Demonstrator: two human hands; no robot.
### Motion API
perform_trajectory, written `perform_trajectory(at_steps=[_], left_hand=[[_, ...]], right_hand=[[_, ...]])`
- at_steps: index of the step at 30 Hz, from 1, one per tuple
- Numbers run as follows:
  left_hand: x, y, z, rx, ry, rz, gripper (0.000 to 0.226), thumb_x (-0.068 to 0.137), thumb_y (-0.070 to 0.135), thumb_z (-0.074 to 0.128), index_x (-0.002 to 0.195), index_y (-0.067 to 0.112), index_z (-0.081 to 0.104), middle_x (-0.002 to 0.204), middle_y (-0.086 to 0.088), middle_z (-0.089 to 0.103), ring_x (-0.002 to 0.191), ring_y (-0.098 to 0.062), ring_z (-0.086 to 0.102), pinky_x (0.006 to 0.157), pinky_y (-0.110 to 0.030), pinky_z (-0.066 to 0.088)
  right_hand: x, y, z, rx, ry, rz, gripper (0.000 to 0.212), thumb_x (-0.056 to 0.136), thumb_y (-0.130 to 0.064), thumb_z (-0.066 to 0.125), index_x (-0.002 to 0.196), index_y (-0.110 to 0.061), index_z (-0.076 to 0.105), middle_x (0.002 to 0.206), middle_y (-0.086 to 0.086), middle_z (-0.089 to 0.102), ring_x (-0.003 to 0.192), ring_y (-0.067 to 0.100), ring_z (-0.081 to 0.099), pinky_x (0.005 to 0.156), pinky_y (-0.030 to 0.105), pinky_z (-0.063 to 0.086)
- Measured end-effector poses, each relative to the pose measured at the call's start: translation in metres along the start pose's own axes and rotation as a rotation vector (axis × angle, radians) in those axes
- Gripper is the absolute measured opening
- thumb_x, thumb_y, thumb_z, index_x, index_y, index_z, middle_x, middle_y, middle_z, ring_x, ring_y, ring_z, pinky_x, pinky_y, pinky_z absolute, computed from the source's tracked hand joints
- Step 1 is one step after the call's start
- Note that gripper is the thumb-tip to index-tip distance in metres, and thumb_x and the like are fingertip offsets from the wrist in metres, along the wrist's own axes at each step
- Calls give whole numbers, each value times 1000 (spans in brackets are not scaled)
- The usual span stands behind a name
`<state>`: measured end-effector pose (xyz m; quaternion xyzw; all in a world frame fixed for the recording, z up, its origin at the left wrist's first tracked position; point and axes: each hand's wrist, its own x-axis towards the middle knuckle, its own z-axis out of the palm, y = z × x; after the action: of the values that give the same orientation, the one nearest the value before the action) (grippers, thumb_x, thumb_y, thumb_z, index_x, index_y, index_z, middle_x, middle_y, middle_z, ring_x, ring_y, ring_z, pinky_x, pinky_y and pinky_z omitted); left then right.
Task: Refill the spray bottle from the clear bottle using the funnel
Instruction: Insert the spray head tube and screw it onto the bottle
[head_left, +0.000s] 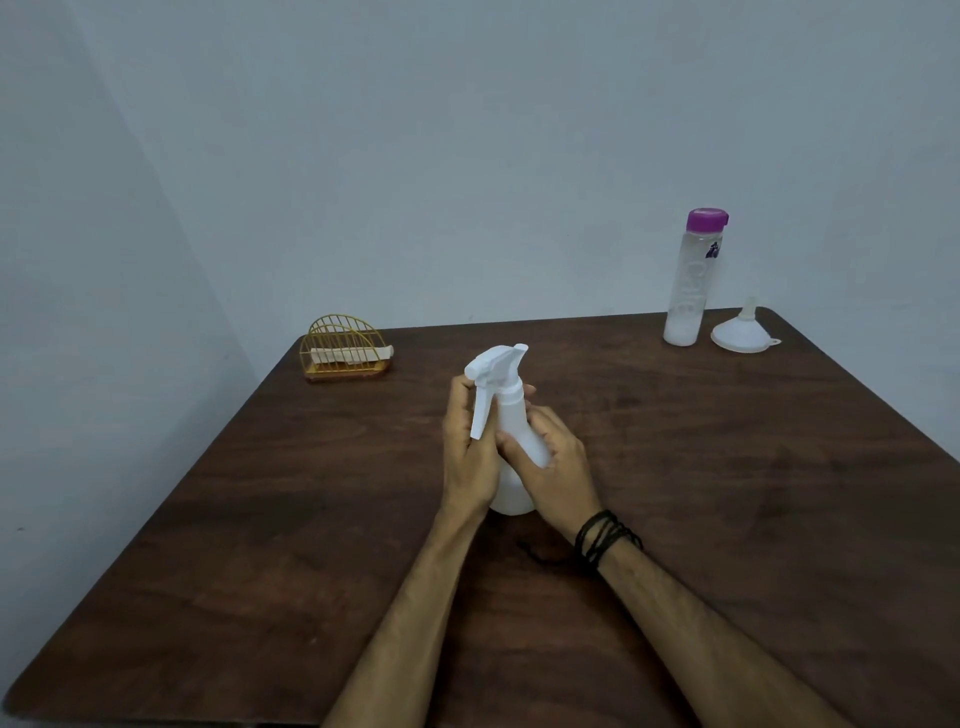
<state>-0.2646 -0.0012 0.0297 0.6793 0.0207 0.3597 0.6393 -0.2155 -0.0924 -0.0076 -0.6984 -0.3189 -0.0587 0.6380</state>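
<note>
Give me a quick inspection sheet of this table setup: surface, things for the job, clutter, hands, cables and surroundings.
Surface: dark wooden table, corners rounded.
Job's things: white spray bottle upright at the centre, trigger head on; clear bottle with purple cap on, far right; white funnel beside it, upside down, spout up.
Clutter: gold wire holder with paper in it, far left.
Hands: left hand and right hand both grip the spray bottle; black cord bracelet on the right wrist.
Cables: nothing seen.
Surroundings: plain pale wall.
</note>
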Motion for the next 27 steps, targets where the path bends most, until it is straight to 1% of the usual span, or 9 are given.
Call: perform_trajectory(at_steps=[5,8,10,13,17,18,21,25,27], left_hand=[[-2,4,5,23,0,24,37,87,42,67,119,27,56,106,-9,72,97,-20,71,79,-24,56],[1,2,1,4,-14,-46,29,96,35,62,119,18,64,105,-5,74,100,-18,72,83,-28,57],[3,1,-3,-37,-50,-112,18,99,30,58,108,20,69,100,0,77,98,-14,73,81,-25,56],[2,3,-3,-82,-72,-186,17,97,32,56,103,25,70,95,7,77,95,-7,72,78,-19,54],[-1,7,2,-15,-22,-169,55,84,56,69,120,15,66,105,2,74,95,-1,70,73,-11,52],[-1,7,3,-10,-20,-171,52,83,55,68,117,16,68,103,2,74,92,1,70,72,-10,51],[1,10,3,-37,-43,-218,16,93,39,59,102,30,68,97,8,74,91,4,69,73,-10,51],[4,11,0,-29,-54,-174,15,101,29,53,105,30,67,101,5,76,99,-9,71,86,-23,56],[5,11,-1,-39,-70,-169,15,102,27,52,106,26,67,100,5,76,99,-10,71,87,-27,56]], right_hand=[[1,0,0,10,6,-8,43,87,-44,57,120,-18,64,111,-5,65,101,3,64,82,16,52],[0,-3,0,25,-5,7,45,86,-49,58,116,-17,66,107,-6,66,98,3,65,80,13,50],[0,-4,0,19,-9,11,51,86,-53,59,119,-15,65,108,-7,65,99,3,64,80,12,49],[-1,-3,0,15,-17,18,53,86,-54,59,122,-15,64,111,-7,65,102,4,63,82,13,49],[0,-2,-1,14,-11,39,55,85,-54,57,124,-17,63,113,-8,65,103,2,64,82,14,51],[0,-2,-1,17,-14,45,55,84,-54,57,125,-17,63,113,-9,65,103,2,64,82,14,51],[0,-1,-1,-3,-30,51,60,83,-58,58,128,-19,61,115,-9,64,104,2,63,82,13,50],[1,-1,0,-16,-43,42,61,83,-59,58,130,-20,60,114,-10,63,104,2,62,83,13,49],[1,0,-1,-17,-45,47,59,83,-59,59,128,-21,60,112,-10,63,103,3,62,83,15,50]])
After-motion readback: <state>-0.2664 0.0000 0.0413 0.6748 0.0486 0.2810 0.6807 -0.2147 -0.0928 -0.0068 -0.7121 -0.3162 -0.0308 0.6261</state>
